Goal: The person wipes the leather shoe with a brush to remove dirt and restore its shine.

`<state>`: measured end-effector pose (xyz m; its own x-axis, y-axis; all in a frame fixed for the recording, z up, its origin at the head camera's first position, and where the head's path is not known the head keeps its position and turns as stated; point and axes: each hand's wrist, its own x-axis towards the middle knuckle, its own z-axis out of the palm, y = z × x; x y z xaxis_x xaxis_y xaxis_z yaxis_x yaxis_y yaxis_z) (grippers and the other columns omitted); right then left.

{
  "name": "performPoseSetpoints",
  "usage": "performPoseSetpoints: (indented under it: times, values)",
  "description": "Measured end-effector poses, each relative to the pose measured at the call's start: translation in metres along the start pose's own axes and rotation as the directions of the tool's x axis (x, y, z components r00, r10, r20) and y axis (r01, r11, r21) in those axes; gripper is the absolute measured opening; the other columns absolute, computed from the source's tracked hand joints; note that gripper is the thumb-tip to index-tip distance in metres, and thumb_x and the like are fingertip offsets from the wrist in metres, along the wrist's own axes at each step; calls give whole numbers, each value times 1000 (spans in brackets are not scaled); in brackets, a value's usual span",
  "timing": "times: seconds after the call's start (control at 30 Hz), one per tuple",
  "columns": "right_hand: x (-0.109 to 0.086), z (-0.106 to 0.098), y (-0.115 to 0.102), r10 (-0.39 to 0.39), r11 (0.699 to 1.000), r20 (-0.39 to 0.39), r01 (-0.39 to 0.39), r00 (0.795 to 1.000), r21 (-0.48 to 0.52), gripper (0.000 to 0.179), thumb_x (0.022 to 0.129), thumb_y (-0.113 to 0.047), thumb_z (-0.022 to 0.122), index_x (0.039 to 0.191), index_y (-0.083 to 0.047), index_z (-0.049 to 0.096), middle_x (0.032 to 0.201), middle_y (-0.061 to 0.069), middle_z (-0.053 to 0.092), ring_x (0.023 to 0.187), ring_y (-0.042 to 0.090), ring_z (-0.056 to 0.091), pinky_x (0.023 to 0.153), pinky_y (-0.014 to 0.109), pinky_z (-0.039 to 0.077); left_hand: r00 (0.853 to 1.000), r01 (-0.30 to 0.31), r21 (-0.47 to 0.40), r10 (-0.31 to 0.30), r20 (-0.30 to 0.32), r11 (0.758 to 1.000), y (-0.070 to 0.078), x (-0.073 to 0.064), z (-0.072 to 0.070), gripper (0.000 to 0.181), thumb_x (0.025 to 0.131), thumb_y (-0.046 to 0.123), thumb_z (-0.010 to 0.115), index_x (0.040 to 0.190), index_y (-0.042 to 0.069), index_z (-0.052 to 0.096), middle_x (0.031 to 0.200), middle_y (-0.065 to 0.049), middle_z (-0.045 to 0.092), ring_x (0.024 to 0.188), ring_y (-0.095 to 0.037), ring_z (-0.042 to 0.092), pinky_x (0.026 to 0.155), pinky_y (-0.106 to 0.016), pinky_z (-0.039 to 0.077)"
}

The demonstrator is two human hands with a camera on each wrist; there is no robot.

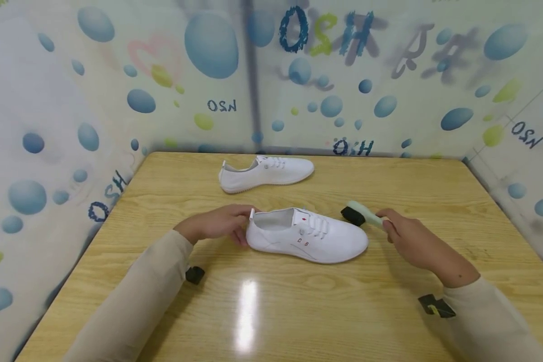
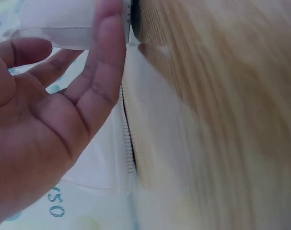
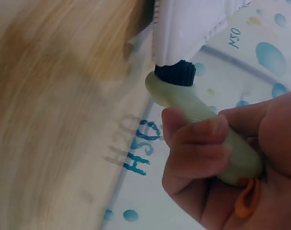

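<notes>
In the head view, a white lace-up shoe (image 1: 339,242) stands upright on the wooden table, toe pointing right. My left hand (image 1: 219,223) holds it at the heel; in the left wrist view, fingers (image 2: 104,72) lie against the heel with the thumb apart from them. My right hand (image 1: 409,239) grips the pale green handle of a brush (image 1: 359,208) with black bristles. That brush is beside the far side of the toe, its bristles facing the shoe. From the right wrist, the handle (image 3: 241,155) shows an orange loop at its end.
A second white shoe (image 1: 271,173) stands farther back on the table (image 1: 199,322), its toe also to the right. Behind and at both sides hangs a patterned sheet (image 1: 262,90) with blue dots. Dark straps (image 1: 436,305) hang near both wrists.
</notes>
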<state>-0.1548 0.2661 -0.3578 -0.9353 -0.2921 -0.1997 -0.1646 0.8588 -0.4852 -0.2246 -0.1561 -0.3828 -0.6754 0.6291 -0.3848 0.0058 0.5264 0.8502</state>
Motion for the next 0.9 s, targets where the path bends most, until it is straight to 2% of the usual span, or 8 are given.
performPoseSetpoints:
  times: [0.13, 0.23, 0.3, 0.43, 0.6, 0.7, 0.8, 0.9]
  values:
    - [-2, 2, 7, 3, 1000, 11, -3, 1000, 12, 37, 111, -17, 25, 142, 1, 34, 84, 9, 58, 59, 16, 41, 53, 31, 38, 1000, -28, 79, 28, 4, 996, -3, -8, 2, 41, 102, 16, 47, 142, 16, 44, 137, -17, 50, 89, -22, 70, 83, -37, 58]
    - [-3, 3, 11, 17, 999, 24, -18, 1000, 27, 37, 111, -16, 25, 143, -1, 32, 81, 8, 59, 58, 16, 42, 52, 30, 38, 999, -50, 178, 52, -9, 983, -5, -10, 5, 37, 100, 23, 57, 135, 16, 45, 137, -16, 50, 86, -18, 68, 81, -33, 56]
    - [-4, 4, 14, 32, 999, 35, -32, 999, 20, 37, 110, -15, 27, 144, -1, 31, 79, 8, 60, 58, 16, 44, 51, 30, 39, 997, -61, 255, 73, -36, 965, -6, -10, 9, 41, 96, 28, 66, 131, 17, 48, 134, -12, 53, 85, -14, 66, 79, -31, 55]
    - [-3, 5, 18, 64, 998, 54, -63, 996, -11, 40, 108, -14, 35, 146, -1, 29, 74, 7, 58, 59, 16, 47, 52, 31, 40, 985, -58, 432, 121, -121, 900, -5, -6, 18, 57, 85, 36, 80, 130, 15, 54, 121, -5, 62, 92, -13, 60, 82, -32, 51]
    - [-2, 9, 25, 65, 995, 78, -58, 995, -79, 59, 102, -25, 56, 146, 3, 29, 75, 6, 58, 66, 16, 51, 59, 33, 43, 970, 22, 560, 117, -211, 828, -3, 1, 26, 74, 73, 44, 88, 127, 5, 57, 112, -4, 65, 101, -16, 59, 92, -38, 50]
    - [-1, 12, 28, 57, 991, 86, -46, 995, -123, 69, 97, -27, 64, 147, 7, 29, 78, 8, 61, 68, 17, 53, 61, 33, 44, 960, 102, 609, 83, -268, 787, 0, 3, 30, 73, 69, 51, 88, 121, 9, 60, 107, 0, 66, 93, -14, 60, 82, -37, 52]
    - [-1, 13, 32, 37, 988, 71, -26, 997, -155, 69, 95, -22, 66, 145, 10, 31, 84, 11, 63, 70, 18, 54, 61, 34, 45, 950, 166, 641, 53, -309, 749, 2, 4, 31, 66, 66, 56, 87, 111, 14, 63, 98, 4, 66, 83, -12, 59, 69, -33, 49]
    - [-1, 13, 33, 18, 984, 52, -8, 998, -178, 65, 94, -18, 65, 143, 12, 36, 90, 14, 64, 73, 19, 54, 64, 36, 46, 944, 199, 652, 35, -327, 732, 5, 4, 31, 65, 66, 58, 86, 108, 15, 63, 95, 4, 67, 79, -12, 59, 64, -32, 47]
